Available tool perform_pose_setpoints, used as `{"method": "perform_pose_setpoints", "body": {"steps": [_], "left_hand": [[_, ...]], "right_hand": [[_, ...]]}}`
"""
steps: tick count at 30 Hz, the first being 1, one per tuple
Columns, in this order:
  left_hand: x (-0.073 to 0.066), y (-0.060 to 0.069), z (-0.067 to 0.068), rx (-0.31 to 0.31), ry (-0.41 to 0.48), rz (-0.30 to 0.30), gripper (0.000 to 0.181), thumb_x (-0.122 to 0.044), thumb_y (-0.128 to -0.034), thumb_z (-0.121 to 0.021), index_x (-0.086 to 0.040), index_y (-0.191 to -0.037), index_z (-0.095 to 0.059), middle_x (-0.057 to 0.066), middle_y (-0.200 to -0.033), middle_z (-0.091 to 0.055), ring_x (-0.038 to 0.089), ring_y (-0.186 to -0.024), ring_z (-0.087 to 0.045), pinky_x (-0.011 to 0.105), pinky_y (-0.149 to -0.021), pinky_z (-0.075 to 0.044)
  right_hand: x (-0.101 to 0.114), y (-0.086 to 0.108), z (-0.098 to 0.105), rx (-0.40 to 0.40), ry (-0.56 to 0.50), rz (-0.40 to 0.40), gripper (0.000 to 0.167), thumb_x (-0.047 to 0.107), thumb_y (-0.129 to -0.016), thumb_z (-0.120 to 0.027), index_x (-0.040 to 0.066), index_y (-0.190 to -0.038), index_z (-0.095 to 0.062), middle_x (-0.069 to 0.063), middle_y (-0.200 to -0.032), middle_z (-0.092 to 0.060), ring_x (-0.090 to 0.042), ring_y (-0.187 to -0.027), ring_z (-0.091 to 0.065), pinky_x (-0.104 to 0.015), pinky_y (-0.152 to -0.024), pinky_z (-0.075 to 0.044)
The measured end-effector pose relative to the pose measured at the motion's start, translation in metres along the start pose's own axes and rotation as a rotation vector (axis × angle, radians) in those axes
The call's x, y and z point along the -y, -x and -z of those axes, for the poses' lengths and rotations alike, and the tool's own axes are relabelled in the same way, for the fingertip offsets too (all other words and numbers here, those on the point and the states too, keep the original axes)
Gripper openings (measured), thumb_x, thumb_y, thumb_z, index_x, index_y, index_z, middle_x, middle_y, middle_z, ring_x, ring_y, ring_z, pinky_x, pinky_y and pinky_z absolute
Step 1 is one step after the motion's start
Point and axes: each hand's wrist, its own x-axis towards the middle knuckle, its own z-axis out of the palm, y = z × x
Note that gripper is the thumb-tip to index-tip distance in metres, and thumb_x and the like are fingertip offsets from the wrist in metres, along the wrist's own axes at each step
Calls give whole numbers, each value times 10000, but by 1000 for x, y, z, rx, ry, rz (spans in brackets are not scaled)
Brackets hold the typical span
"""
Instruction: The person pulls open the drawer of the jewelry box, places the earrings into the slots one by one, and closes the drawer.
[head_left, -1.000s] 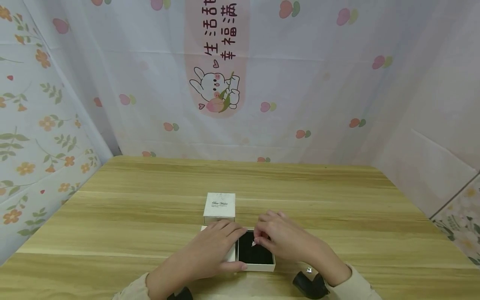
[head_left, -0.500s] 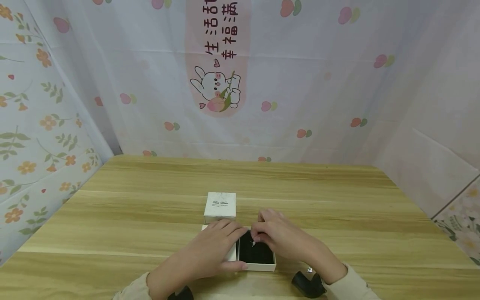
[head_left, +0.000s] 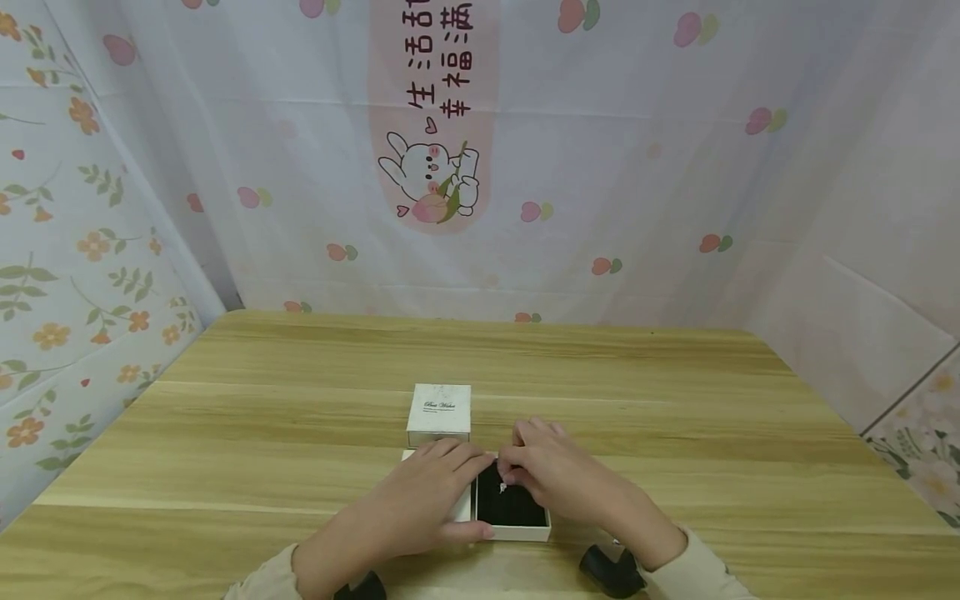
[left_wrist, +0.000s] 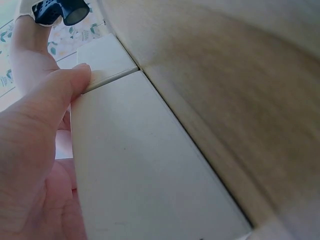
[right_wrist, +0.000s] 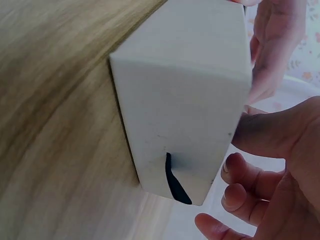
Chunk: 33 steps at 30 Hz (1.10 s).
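Note:
My left hand [head_left: 427, 504] holds a white sliding jewellery box [left_wrist: 135, 160] on the table, thumb along its near side and fingers on the far side. The drawer [head_left: 521, 534] is pulled out to the right and shows a black insert [head_left: 521, 510]. Over that insert my right hand [head_left: 558, 473] pinches a small silvery piece of jewellery [head_left: 503, 488]; its exact kind is too small to tell. In the right wrist view a black ribbon tab [right_wrist: 175, 182] sticks out of the drawer's end, below my right hand's fingers. The pinched piece is hidden there.
Behind the box stands a smaller white box [head_left: 439, 408] with printed lettering. Another tiny shiny piece [head_left: 617, 542] lies near the right sleeve, partly covered. Black camera mounts [head_left: 611, 573] sit at both wrists. Patterned cloth [head_left: 637, 167] hangs beyond the wooden table [head_left: 300, 358].
My right hand has shifted slightly left over the black insert, with the silvery piece still between its fingertips. The right sleeve now covers more of the other shiny piece. My left hand stays put.

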Motion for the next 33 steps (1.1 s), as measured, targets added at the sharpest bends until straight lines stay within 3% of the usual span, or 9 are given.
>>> {"method": "perform_pose_setpoints", "body": {"steps": [16, 26, 33], "left_hand": [[0, 0, 1, -1, -6, 1, 736, -676, -847, -430, -120, -1325, -500, -26, -1287, -530, 189, -1236, -443, 380, -1041, -372], [0, 1, 0, -23, -8, -19, 724, -674, -853, -415, -119, -1307, -510, -31, -1272, -534, 186, -1220, -451, 382, -1031, -382], [0, 0, 0, -10, -10, -12, 730, -677, -851, -416, -120, -1314, -505, -36, -1281, -530, 180, -1221, -449, 375, -1034, -379]], "right_hand": [[10, -4, -4, -65, 99, -64, 96, 218, -854, -661, 164, -789, -617, 88, -816, -478, -80, -777, -395, -219, -684, -298], [12, -3, 2, -3, 35, -104, 150, 290, -834, -683, 178, -763, -612, 101, -786, -470, -78, -787, -386, -293, -758, -354], [15, -4, 0, -5, 67, -85, 159, 278, -808, -708, 190, -743, -593, 113, -772, -459, -76, -783, -387, -244, -714, -309]]}}
